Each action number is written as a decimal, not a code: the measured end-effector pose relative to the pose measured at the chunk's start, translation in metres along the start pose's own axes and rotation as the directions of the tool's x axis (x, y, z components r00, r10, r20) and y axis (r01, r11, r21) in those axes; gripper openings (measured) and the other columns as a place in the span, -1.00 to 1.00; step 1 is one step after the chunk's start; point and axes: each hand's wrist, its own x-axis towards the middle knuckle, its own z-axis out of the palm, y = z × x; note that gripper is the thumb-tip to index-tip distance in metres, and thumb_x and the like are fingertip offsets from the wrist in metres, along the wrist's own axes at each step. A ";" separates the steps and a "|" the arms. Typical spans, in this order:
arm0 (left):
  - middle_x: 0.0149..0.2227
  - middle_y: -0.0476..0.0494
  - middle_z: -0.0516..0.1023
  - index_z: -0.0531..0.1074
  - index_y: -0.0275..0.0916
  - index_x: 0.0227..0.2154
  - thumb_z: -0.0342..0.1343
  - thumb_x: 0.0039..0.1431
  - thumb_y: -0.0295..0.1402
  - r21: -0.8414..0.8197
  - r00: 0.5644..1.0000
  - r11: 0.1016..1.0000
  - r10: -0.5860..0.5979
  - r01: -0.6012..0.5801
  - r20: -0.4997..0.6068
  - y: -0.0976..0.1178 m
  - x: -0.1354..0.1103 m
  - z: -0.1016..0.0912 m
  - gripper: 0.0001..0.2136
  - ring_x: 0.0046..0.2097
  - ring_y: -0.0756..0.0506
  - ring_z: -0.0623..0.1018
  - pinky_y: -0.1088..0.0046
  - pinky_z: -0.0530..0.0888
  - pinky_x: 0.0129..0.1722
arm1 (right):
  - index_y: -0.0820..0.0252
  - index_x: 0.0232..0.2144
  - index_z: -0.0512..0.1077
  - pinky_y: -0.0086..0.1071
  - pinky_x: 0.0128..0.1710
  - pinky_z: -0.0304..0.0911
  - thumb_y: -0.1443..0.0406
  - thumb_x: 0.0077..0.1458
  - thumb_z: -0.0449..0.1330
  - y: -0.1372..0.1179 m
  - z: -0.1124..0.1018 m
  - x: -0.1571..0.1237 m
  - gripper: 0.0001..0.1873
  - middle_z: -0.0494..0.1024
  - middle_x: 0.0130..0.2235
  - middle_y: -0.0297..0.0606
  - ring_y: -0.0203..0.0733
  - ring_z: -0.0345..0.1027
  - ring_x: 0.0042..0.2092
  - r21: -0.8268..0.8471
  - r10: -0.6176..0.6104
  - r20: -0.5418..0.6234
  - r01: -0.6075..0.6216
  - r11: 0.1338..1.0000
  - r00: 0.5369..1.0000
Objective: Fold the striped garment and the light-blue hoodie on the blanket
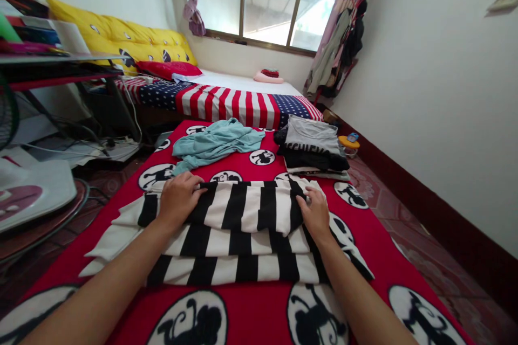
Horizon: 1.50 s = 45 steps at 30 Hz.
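A black-and-white striped garment [243, 242] lies in front of me, gathered into several overlapping folds. At the left end of its far fold, my left hand [180, 197] has its fingers curled on the fabric, the thumb pointing inward. My right hand [314, 209] grips the same fold at the right end. Between them the fold stretches fairly straight. White cloth spreads out at the left side of the garment, and a striped part reaches out on the right under my right forearm. Its exact kind I cannot tell.
Beyond the folds lies a crumpled teal garment [218, 143]. A stack of folded clothes, topped by a grey shirt [311, 132], sits at the far right of the red patterned blanket [259, 312]. A bed [238, 102] stands behind, a white plastic chair [36, 188] at left.
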 end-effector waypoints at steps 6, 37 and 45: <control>-0.19 -0.24 0.47 0.49 -0.20 -0.25 0.08 0.14 -0.30 0.061 0.971 0.985 -0.150 0.164 -0.185 -0.006 0.011 -0.031 -0.83 -0.05 -0.35 0.43 0.10 0.35 -0.08 | 0.15 -0.28 0.42 -0.08 0.09 0.15 0.23 0.09 0.14 -0.027 -0.009 0.019 -0.84 0.46 0.01 -0.04 0.04 0.27 0.08 0.033 -0.073 -0.076 0.076 0.997 0.994; 0.37 -0.17 0.08 0.24 0.01 0.24 -0.15 0.23 0.09 -0.103 0.971 0.993 0.083 -0.061 0.222 0.066 -0.030 0.029 -0.42 0.38 -0.32 0.01 -0.04 -0.08 0.31 | 0.02 0.15 0.36 0.13 0.25 -0.11 0.05 0.20 0.08 -0.031 0.028 -0.012 -0.49 0.25 0.29 -0.20 0.18 -0.03 0.33 -0.175 -0.147 0.315 0.210 0.962 0.938; 0.35 -0.23 0.11 0.26 -0.06 0.23 -0.11 0.20 0.10 -0.102 0.985 0.995 0.027 -0.009 0.172 0.068 -0.033 0.029 -0.39 0.38 -0.35 0.02 -0.05 -0.08 0.30 | 0.07 -0.03 0.50 0.00 0.23 0.00 0.13 0.19 0.08 -0.034 0.025 -0.011 -0.63 0.45 0.15 -0.21 0.05 0.16 0.25 -0.041 -0.127 0.210 0.139 0.989 0.969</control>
